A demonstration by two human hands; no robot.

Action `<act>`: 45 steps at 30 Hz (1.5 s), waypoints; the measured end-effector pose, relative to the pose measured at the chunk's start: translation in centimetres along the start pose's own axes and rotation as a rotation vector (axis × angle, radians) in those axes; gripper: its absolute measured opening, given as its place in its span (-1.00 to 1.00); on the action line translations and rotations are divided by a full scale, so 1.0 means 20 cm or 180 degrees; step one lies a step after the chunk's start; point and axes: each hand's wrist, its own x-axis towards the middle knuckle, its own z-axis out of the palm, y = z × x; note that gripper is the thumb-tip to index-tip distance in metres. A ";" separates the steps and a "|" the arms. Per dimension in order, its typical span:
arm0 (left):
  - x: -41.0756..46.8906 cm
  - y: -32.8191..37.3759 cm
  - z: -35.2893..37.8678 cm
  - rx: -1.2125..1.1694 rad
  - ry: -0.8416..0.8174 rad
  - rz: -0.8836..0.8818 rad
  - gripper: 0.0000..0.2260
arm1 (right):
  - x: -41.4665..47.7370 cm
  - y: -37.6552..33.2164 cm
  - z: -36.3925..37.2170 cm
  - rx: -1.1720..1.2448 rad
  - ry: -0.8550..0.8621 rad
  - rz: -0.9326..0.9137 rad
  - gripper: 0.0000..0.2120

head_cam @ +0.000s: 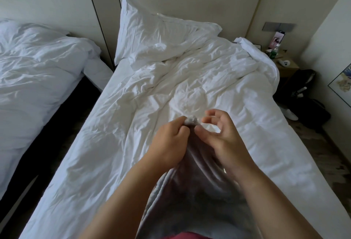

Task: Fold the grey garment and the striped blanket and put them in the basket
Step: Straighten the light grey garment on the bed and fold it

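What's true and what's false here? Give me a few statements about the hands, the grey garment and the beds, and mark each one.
1. The left hand pinches the top of the grey garment. True.
2. The grey garment lies folded flat on the duvet. False: it hangs bunched from the left hand, above the duvet.
3. A basket stands on the bed. False: no basket is in view.
4. A white pillow leans at the head of the bed. True.
5. A second bed stands to the left. True.
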 end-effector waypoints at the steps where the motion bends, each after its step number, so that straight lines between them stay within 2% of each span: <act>1: 0.01 0.01 -0.02 -0.0152 0.0018 -0.0057 -0.82 | 0.02 -0.01 -0.02 -0.0044 -0.0367 0.0167 -0.49; 3: 0.03 0.02 -0.05 -0.0347 -0.0030 -0.0099 -0.80 | 0.04 -0.04 -0.04 -0.0245 -0.1074 0.0404 -0.40; 5: 0.07 0.02 -0.11 -0.0398 -0.0105 -0.0109 -0.80 | 0.07 -0.05 -0.05 -0.0593 -0.1521 0.0474 -0.54; 8: 0.13 0.01 -0.20 -0.0486 -0.0256 -0.0118 -0.79 | 0.12 -0.05 -0.07 -0.0615 -0.1845 0.0582 -0.64; 12: 0.18 0.02 -0.31 -0.0785 -0.0761 -0.0015 -0.77 | 0.20 -0.08 -0.04 0.0068 -0.2400 0.0736 -0.46; 14: 0.20 0.04 -0.35 -0.0710 -0.1005 0.0071 -0.78 | 0.24 -0.12 0.01 -0.0088 -0.2539 0.0600 -0.39; 16: 0.23 0.07 -0.38 -0.0520 -0.1063 0.0096 -0.81 | 0.28 -0.16 0.05 -0.0286 -0.2579 0.0523 -0.46; 19: 0.27 0.09 -0.45 -0.0175 -0.0733 0.0095 -0.77 | 0.33 -0.21 0.08 -0.0540 -0.2405 0.0466 -0.64; 21: 0.30 0.10 -0.50 0.0197 -0.0286 0.0189 -0.78 | 0.36 -0.23 0.08 -0.0749 -0.2269 0.0519 -0.63; 24: 0.38 0.05 -0.57 0.0515 0.0528 0.0142 -0.73 | 0.39 -0.26 0.04 -0.1275 -0.2441 0.0781 -0.62; 27: 0.46 0.00 -0.65 0.0159 0.1241 -0.0077 -0.69 | 0.41 -0.21 0.01 -0.1809 -0.2716 0.1271 -0.63; 30: 0.51 -0.05 -0.70 -0.0544 0.1605 -0.0330 -0.71 | 0.42 -0.11 -0.02 -0.2487 -0.2874 0.1681 -0.62; 33: 0.56 -0.09 -0.77 -0.1088 0.1896 -0.0725 -0.68 | 0.45 0.01 -0.13 -0.3376 -0.2701 0.1978 -0.63; 35: 0.58 -0.12 -0.81 -0.1300 0.2005 -0.0877 -0.66 | 0.49 0.06 -0.24 -0.4071 -0.2392 0.1774 -0.59; 36: 0.59 -0.13 -0.83 -0.1334 0.2054 -0.0942 -0.66 | 0.51 0.07 -0.31 -0.4227 -0.2126 0.1607 -0.65; 38: 0.61 -0.16 -0.86 -0.1457 0.2168 -0.1043 -0.66 | 0.56 0.08 -0.45 -0.4341 -0.1399 0.1247 -0.82; 40: 0.63 -0.18 -0.88 -0.1599 0.2281 -0.1126 -0.67 | 0.61 0.04 -0.59 -0.4409 -0.0722 0.1050 -0.88; 45: 0.73 -0.13 -0.91 -0.1202 0.2379 -0.1211 -0.63 | 0.67 -0.12 -0.82 -0.4538 0.0056 0.1064 -0.84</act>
